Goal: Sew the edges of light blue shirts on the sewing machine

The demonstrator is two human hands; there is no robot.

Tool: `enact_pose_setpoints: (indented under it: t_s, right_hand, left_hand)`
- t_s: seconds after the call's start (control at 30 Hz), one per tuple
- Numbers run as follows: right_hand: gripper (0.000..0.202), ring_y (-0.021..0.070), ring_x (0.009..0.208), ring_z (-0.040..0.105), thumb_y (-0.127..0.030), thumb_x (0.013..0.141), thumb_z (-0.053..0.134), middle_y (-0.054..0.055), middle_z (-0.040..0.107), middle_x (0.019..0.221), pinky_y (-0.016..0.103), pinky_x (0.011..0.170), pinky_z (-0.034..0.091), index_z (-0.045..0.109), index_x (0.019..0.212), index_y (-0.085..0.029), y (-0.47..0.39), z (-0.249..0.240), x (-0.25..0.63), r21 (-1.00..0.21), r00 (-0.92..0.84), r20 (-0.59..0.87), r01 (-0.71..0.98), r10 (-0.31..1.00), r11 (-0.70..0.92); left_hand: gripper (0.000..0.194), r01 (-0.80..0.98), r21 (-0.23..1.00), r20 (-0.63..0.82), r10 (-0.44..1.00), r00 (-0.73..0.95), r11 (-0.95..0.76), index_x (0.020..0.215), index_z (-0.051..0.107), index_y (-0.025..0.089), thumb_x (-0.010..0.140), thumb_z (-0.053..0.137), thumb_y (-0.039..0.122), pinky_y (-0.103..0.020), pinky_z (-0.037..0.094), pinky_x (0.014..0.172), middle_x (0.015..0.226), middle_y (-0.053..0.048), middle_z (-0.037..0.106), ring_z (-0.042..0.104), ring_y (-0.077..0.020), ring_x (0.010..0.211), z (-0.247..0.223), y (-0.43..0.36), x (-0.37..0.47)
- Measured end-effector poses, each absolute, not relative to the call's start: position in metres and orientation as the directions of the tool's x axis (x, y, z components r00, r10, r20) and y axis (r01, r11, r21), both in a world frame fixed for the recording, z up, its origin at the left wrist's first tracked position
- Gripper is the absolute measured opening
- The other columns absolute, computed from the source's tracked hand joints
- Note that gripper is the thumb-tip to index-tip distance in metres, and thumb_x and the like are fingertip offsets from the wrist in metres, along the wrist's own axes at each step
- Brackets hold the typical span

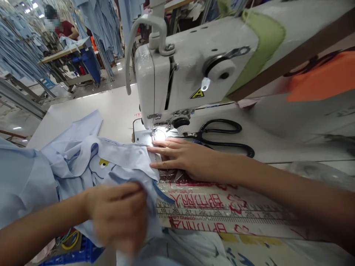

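Fabric (83,162) in pale blue lies heaped across the left of your white table (116,107), its front edge reaching up to the needle of the sewing machine (194,62), which stands white and bulky over the middle of the bench. Beyond the table another person (65,27) sits at a far workstation among hanging blue garments. Along the near edge of your table runs a printed measuring strip (222,210) with red lettering. Black scissors (222,136) lie just behind your right wrist. Your right hand (180,157) rests flat, fingers together and stretched out, pressing the cloth edge beside the needle plate. Your left hand (119,214), blurred, has its fingers closed on a fold of the cloth.
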State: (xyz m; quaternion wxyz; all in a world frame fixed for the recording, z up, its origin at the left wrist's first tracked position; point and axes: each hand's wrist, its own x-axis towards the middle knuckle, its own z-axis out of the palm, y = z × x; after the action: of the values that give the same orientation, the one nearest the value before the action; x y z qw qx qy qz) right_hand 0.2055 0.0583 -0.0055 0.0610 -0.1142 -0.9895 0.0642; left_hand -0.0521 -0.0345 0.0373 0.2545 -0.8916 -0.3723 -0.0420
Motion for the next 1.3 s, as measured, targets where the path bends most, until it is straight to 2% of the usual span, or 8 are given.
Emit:
enact_pose_setpoints:
  t_s: [0.13, 0.23, 0.4, 0.57, 0.63, 1.0, 1.13, 1.3]
  right_hand:
    - [0.058, 0.0289, 0.128, 0.028, -0.007, 0.075, 0.052, 0.009, 0.033, 0.141, 0.053, 0.097, 0.031, 0.047, 0.128, -0.030, 0.059, -0.009, 0.205, -0.136, -0.960, 0.150, 0.218, 0.238, 0.966]
    - [0.055, 0.0278, 0.128, 0.029, -0.008, 0.077, 0.050, 0.008, 0.033, 0.141, 0.052, 0.098, 0.031, 0.047, 0.128, -0.030, 0.059, -0.011, 0.205, -0.133, -0.952, 0.179, 0.227, 0.249, 0.965]
    - [0.055, 0.0283, 0.127, 0.031, -0.007, 0.079, 0.050, 0.007, 0.033, 0.141, 0.051, 0.096, 0.033, 0.046, 0.128, -0.032, 0.058, -0.011, 0.205, -0.113, -0.950, 0.173, 0.244, 0.261, 0.963]
    - [0.047, 0.0270, 0.127, 0.030, -0.012, 0.086, 0.044, 0.008, 0.035, 0.140, 0.050, 0.097, 0.032, 0.045, 0.130, -0.028, 0.057, -0.013, 0.203, -0.092, -0.944, 0.200, 0.249, 0.263, 0.964]
    - [0.043, 0.0266, 0.127, 0.031, -0.015, 0.088, 0.041, 0.009, 0.036, 0.140, 0.049, 0.097, 0.032, 0.045, 0.129, -0.026, 0.057, -0.014, 0.203, -0.075, -0.938, 0.223, 0.254, 0.265, 0.964]
    - [0.020, 0.0132, 0.073, 0.054, -0.017, 0.080, 0.049, 0.004, 0.060, 0.094, 0.025, 0.057, 0.038, 0.060, 0.096, -0.020, 0.034, -0.006, 0.188, -0.302, -0.878, 0.309, 0.273, 0.365, 0.913]
    - [0.016, 0.0125, 0.069, 0.053, -0.010, 0.074, 0.046, 0.003, 0.060, 0.082, 0.024, 0.059, 0.036, 0.056, 0.084, -0.016, 0.038, -0.005, 0.178, -0.442, -0.752, 0.278, 0.452, 0.597, 0.775]
    - [0.010, 0.0166, 0.065, 0.054, -0.021, 0.074, 0.050, 0.004, 0.061, 0.079, 0.027, 0.054, 0.032, 0.055, 0.081, -0.017, 0.048, 0.004, 0.169, -0.272, -0.574, 0.109, 0.768, 0.812, 0.579]
  left_hand:
    - [0.019, 0.130, -0.233, 0.209, 0.081, 0.974, -0.964, 0.084, 0.063, 0.011, 0.086, 0.043, 0.013, -0.033, 0.053, 0.087, 0.089, -0.009, 0.068, 0.062, -0.0194, 0.094, 0.024, -0.018, -0.045]
    - [0.018, 0.259, -0.093, 0.215, 0.234, 0.948, -0.961, 0.096, 0.059, 0.007, 0.086, 0.045, 0.008, -0.039, 0.053, 0.088, 0.098, -0.014, 0.066, 0.060, -0.0234, 0.101, 0.033, -0.020, -0.044]
    - [0.029, 0.239, 0.448, 0.227, 0.368, 0.902, -0.862, 0.091, 0.061, 0.017, 0.093, 0.032, 0.021, -0.020, 0.054, 0.084, 0.093, -0.003, 0.069, 0.062, -0.0109, 0.095, 0.063, -0.064, -0.033]
    - [0.022, 0.115, -0.189, 0.447, 0.019, 0.895, -0.975, 0.071, 0.062, 0.017, 0.084, 0.046, 0.019, -0.028, 0.057, 0.080, 0.084, -0.004, 0.069, 0.065, -0.0178, 0.086, 0.047, -0.058, -0.025]
    - [0.017, 0.082, -0.280, 0.403, -0.039, 0.915, -0.956, 0.070, 0.059, 0.015, 0.082, 0.048, 0.016, -0.033, 0.057, 0.081, 0.086, -0.007, 0.069, 0.065, -0.0203, 0.088, 0.032, -0.038, -0.024]
    - [0.007, 0.194, -0.269, 0.370, 0.085, 0.925, -0.943, 0.072, 0.052, 0.012, 0.078, 0.054, 0.009, -0.027, 0.056, 0.066, 0.081, -0.012, 0.068, 0.064, -0.0169, 0.074, 0.010, -0.017, -0.029]
    - [0.008, 0.181, -0.239, 0.391, 0.076, 0.917, -0.954, 0.071, 0.051, 0.012, 0.078, 0.053, 0.010, -0.029, 0.056, 0.068, 0.083, -0.013, 0.068, 0.065, -0.0201, 0.079, 0.008, -0.015, -0.028]
    - [0.008, 0.151, -0.125, 0.448, 0.080, 0.891, -0.981, 0.073, 0.051, 0.012, 0.081, 0.050, 0.010, -0.034, 0.055, 0.080, 0.086, -0.011, 0.068, 0.063, -0.0228, 0.092, 0.008, -0.009, -0.024]
